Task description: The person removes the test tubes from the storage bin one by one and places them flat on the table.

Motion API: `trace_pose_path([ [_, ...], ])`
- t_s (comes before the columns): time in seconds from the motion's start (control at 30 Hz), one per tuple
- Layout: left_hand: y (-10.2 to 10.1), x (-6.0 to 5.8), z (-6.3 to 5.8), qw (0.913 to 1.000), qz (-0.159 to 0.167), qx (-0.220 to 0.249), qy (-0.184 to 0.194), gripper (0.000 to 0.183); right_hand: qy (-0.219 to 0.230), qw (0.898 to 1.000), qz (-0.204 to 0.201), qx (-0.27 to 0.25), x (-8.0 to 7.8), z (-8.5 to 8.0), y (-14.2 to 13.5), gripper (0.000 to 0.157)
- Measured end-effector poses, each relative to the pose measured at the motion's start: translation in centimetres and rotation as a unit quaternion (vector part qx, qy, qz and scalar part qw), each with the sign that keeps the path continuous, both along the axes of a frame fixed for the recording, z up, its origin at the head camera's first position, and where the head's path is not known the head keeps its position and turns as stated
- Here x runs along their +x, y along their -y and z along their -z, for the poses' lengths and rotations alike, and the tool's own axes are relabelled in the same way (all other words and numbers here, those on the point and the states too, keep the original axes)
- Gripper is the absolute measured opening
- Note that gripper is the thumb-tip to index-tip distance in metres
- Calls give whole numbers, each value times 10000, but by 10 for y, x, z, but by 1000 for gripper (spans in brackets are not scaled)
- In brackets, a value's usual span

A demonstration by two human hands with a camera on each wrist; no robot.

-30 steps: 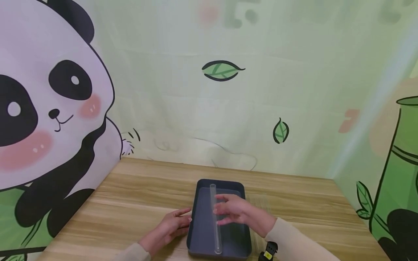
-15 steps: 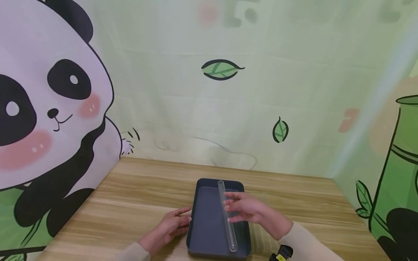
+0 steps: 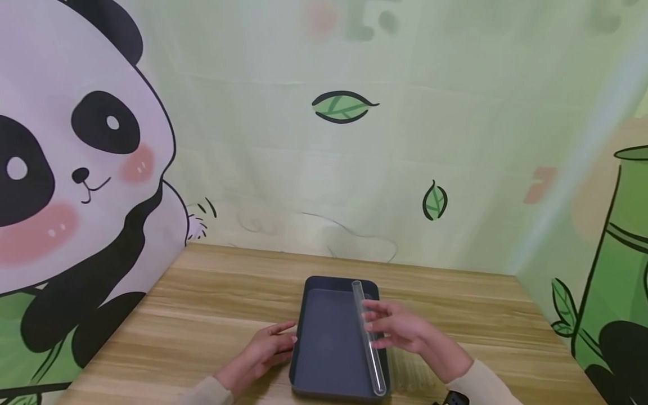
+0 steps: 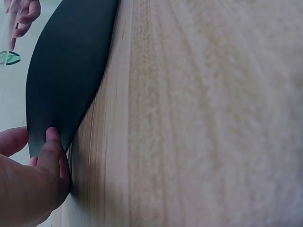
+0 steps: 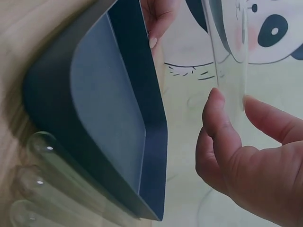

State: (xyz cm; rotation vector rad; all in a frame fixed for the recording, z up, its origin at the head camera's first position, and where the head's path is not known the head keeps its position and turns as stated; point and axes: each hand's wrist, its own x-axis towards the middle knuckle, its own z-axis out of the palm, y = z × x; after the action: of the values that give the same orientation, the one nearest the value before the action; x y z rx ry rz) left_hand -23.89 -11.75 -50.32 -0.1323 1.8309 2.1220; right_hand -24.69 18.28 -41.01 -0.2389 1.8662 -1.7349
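A clear test tube (image 3: 374, 365) slants lengthwise over the right side of a dark blue tray (image 3: 319, 349). My right hand (image 3: 400, 329) pinches it near the middle. The right wrist view shows the tube (image 5: 230, 75) between thumb and fingers, raised above the tray's rim (image 5: 158, 142). At the tray's left side, my left hand (image 3: 263, 351) touches the outer wall. Its fingertips (image 4: 52, 135) lie against that wall in the left wrist view, with the thumb beside the rim.
Several more clear tubes (image 5: 61, 165) lie on the wooden table (image 3: 228, 292) just right of the tray. Behind the table hangs a pale green backdrop (image 3: 253, 140) printed with a panda and leaves.
My right hand has moved right with the test tube, from over the tray's middle to its right side. My left hand has stayed at the tray's left wall.
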Motion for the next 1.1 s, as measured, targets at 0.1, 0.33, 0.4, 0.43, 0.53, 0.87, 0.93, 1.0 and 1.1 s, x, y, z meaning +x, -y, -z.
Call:
trace_pose_path([
  [0.1,-1,0,0,10000,5,3,-5,62,-58,10000,48,16,3,4,-5,73],
  [0.33,-2,0,0,10000,-26,-43,23,61,-160,9997,173,68,9,15,-21,72],
  [0.4,-2,-1,0,10000,-19,-44,11,61,-197,9996,193,64,10,18,-28,73],
  [0.43,-2,-1,0,10000,-22,-53,9,61,-198,9995,229,69,11,19,-31,73],
  [0.53,-3,-1,1,10000,-40,-63,5,60,-264,9991,316,114,14,21,-40,74],
  [0.87,-2,-1,0,10000,-55,0,-5,61,-296,9986,385,221,20,24,-65,76],
  [0.93,-2,-1,0,10000,-49,16,-18,61,-298,9984,401,246,21,24,-70,76],
  [1.0,-2,-1,0,10000,-42,28,-26,61,-287,9983,417,279,22,24,-75,76],
  [1.1,-2,-1,1,10000,-26,45,-43,61,-241,9983,429,324,23,23,-82,76],
])
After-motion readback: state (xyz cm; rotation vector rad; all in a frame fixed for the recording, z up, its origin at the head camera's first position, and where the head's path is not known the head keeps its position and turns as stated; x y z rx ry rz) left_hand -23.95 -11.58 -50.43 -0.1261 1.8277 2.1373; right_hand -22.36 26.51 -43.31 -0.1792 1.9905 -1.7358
